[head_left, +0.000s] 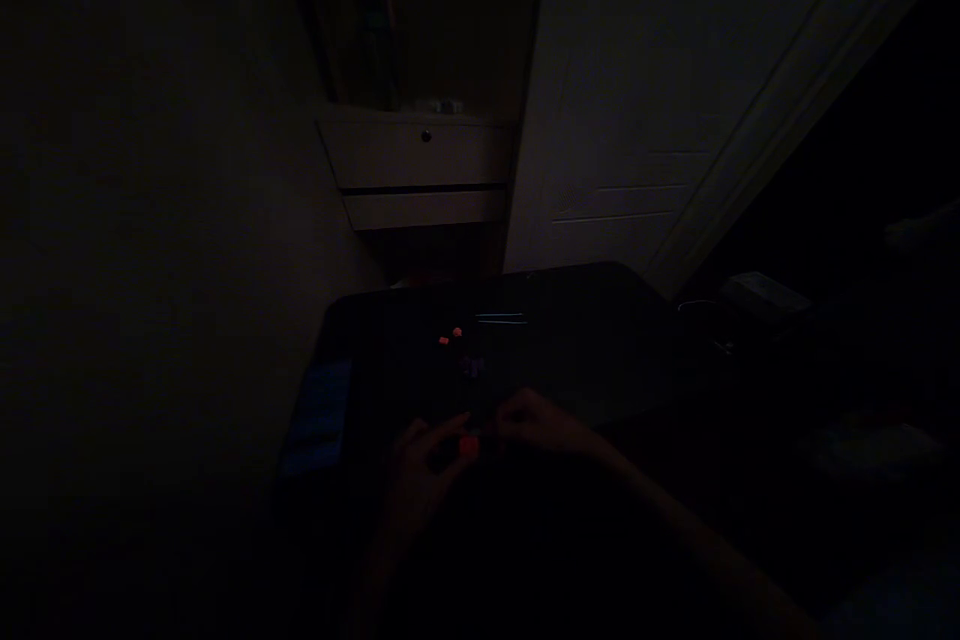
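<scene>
The scene is very dark. My left hand (424,465) is closed, with a small red block-like piece (469,446) pinched at its fingertips. Just to the right, my right hand (532,420) has its fingers pressed together; whatever is between them is too dark to make out. The two hands are close to each other above the near side of a dark table (600,330). Beyond them lies a small purplish cluster (473,367). Farther back are two small reddish pieces, one (444,341) beside the other (457,332).
Two thin pale sticks (501,319) lie side by side on the table's far part. A blue folded item (319,415) rests at the left edge. Behind the table stand a drawer cabinet (427,155) and a pale door-like panel (615,120). A pale box (763,297) is at the right.
</scene>
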`<state>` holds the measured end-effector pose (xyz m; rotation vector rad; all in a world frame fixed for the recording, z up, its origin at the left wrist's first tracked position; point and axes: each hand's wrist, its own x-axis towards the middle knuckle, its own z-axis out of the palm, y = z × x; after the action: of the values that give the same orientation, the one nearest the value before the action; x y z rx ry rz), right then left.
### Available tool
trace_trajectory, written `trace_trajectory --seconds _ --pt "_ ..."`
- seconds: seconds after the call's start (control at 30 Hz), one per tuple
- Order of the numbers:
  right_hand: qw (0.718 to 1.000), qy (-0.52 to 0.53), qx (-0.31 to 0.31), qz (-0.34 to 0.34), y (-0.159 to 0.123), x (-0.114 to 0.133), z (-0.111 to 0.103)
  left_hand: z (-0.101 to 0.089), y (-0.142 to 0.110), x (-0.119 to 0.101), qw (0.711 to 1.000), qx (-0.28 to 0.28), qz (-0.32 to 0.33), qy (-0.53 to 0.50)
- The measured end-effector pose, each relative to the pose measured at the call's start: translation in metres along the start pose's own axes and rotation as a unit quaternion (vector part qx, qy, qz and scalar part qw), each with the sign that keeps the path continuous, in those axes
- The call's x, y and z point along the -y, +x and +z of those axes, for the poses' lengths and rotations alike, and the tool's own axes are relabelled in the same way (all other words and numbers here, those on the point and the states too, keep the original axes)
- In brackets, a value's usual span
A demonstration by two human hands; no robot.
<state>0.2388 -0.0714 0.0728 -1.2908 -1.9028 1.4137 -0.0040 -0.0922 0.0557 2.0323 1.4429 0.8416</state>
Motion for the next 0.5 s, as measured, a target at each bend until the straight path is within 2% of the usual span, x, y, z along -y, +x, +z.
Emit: trace_trajectory --seconds 0.13,0.33,0.5 --pt "1.0 -0.008 -0.011 -0.008 -0.001 -0.004 0.003 0.0 0.0 0.0 1.0 -0.004 0.001 0.02" --pt "1.0 -0.03 -0.01 -0.001 -0.001 0.003 0.005 0.0 0.0 0.002 1.0 0.003 0.006 0.011" --pt "0.999 -0.033 0.028 0.018 0.0 0.011 0.001 0.0 0.0 0.002 1.0 0.013 0.0 0.001"
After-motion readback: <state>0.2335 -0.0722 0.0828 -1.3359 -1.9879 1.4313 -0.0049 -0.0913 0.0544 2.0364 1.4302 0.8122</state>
